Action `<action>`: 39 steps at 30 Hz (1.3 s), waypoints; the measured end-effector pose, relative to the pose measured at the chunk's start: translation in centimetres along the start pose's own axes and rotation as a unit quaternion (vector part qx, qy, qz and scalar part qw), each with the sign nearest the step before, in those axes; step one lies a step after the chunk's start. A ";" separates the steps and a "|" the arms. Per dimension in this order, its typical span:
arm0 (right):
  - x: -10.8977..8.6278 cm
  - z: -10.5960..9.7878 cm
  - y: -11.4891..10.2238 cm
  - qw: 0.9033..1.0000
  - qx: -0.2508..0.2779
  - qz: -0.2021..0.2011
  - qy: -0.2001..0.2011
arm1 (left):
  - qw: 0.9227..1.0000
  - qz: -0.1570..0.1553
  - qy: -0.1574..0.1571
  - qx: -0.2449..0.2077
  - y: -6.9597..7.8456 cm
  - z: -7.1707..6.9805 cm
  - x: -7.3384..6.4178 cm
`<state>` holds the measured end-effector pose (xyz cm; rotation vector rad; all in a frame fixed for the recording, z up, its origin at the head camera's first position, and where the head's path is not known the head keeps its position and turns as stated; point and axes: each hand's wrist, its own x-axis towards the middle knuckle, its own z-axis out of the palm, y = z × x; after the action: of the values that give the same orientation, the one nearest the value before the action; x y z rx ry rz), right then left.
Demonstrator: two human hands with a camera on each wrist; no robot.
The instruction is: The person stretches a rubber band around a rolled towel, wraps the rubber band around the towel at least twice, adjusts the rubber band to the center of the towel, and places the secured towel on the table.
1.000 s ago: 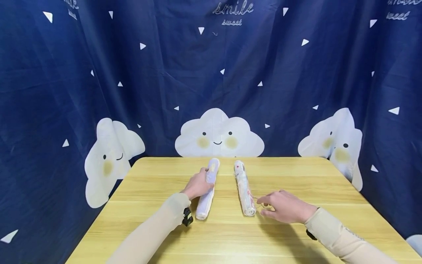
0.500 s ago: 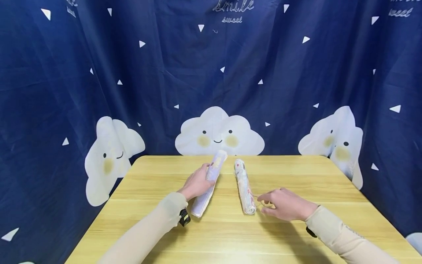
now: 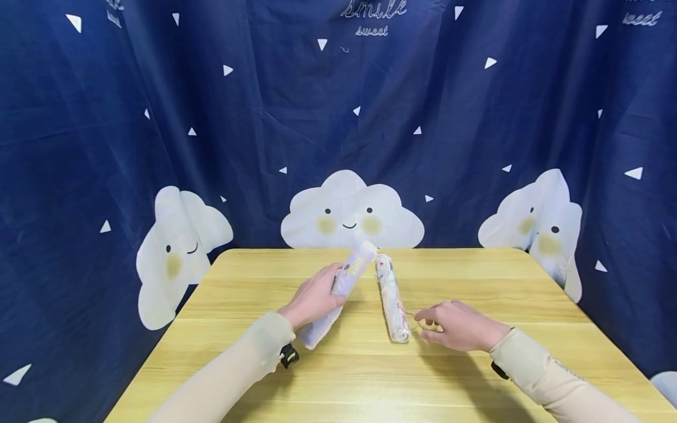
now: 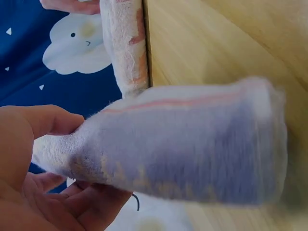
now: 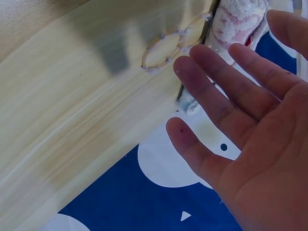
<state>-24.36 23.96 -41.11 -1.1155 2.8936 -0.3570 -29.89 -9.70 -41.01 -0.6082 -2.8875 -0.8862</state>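
My left hand (image 3: 314, 296) grips a rolled lavender towel (image 3: 354, 273) around its middle. The roll lies aslant, its far end raised near the back of the table; in the left wrist view its near end is wide and blurred. To its right, a white towel roll with pink print (image 3: 392, 299) lies lengthwise on the wooden table. Beside that roll's near end is my right hand (image 3: 457, 325), fingers loosely bent and holding nothing. The right wrist view shows a thin knotted loop (image 5: 181, 32) on the tabletop, between those fingertips and the white roll.
The light wooden table (image 3: 370, 388) has rounded far corners. Behind and on both sides hangs a dark blue curtain (image 3: 296, 117) printed with clouds and triangles, right against the table's back edge. A black band (image 3: 289, 355) is on the left wrist.
The left hand has tilted the lavender towel: its far end has risen and swung right toward the white roll, its near end has shifted left. The right hand and white roll have stayed put.
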 end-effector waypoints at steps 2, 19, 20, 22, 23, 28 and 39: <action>0.0 0.0 0.1 1.000 -0.002 -0.001 0.002 | 0.999 0.023 0.001 0.023 0.2 -0.2 -0.4; -0.6 0.6 0.4 1.000 0.002 0.006 0.006 | 0.992 0.104 -0.018 0.062 0.8 -0.2 -2.1; -0.6 0.7 0.4 1.000 0.005 0.007 0.004 | 0.992 0.106 -0.022 0.062 0.8 -0.2 -2.1; -0.6 0.7 0.5 1.000 0.013 0.007 0.001 | 0.992 0.108 -0.029 0.061 0.7 -0.2 -2.1; -0.6 0.7 0.6 1.000 0.015 0.007 0.000 | 0.992 0.108 -0.032 0.061 0.7 -0.2 -2.1; -0.3 0.9 1.2 1.000 0.020 0.004 0.002 | 0.991 0.105 -0.051 0.061 0.5 -0.2 -2.2; -0.3 1.3 2.7 0.999 0.006 0.013 0.031 | 0.989 0.111 -0.082 0.060 0.8 -0.1 -2.7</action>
<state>-25.74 25.83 -43.00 -1.0840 2.9518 -0.4137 -27.11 -10.13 -40.94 -1.0095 -2.9096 -0.6567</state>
